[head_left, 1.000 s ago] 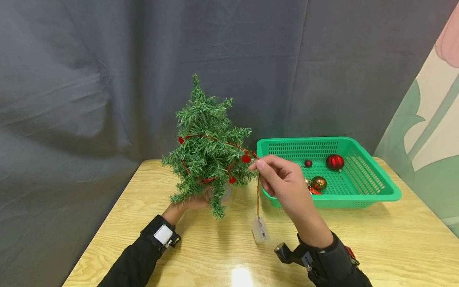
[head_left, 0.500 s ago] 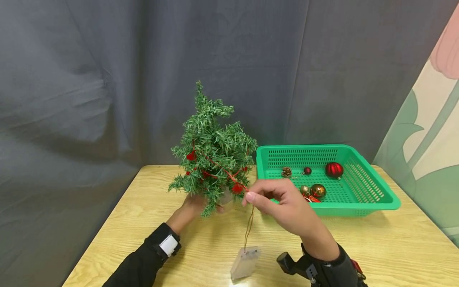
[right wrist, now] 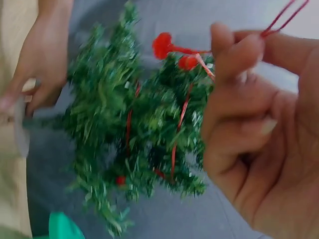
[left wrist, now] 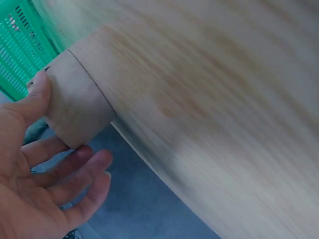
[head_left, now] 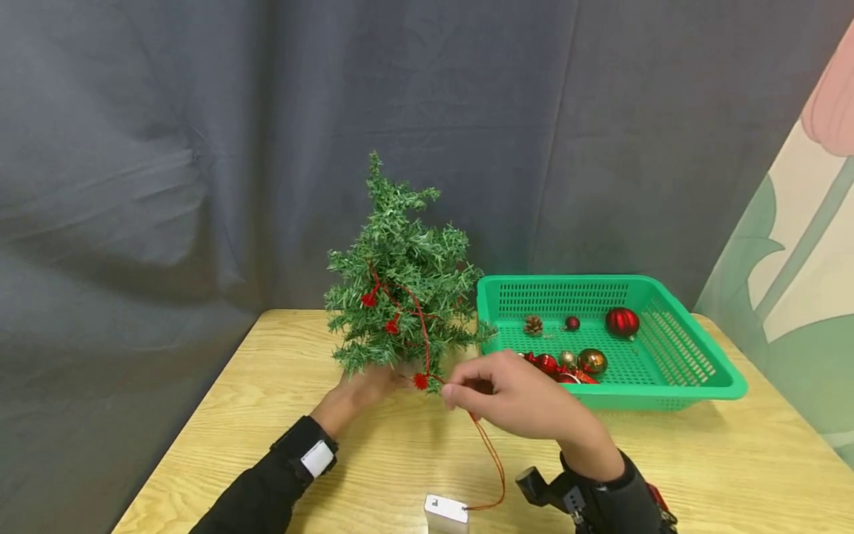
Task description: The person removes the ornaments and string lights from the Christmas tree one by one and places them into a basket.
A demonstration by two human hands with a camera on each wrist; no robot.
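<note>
Dropped lower, right hand (head_left: 514, 397) pinching red light string (head_left: 422, 337); left hand (head_left: 360, 393) gripping tree base (left wrist: 75, 109). Winding step; next, more slack from battery box (head_left: 445, 513).

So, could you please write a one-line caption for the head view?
Right hand pinches red string light on small tree; left hand holds its base.

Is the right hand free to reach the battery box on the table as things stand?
Probably not freely: the right hand pinches the red wire. The battery box lies close below it, with bare table between.
</note>
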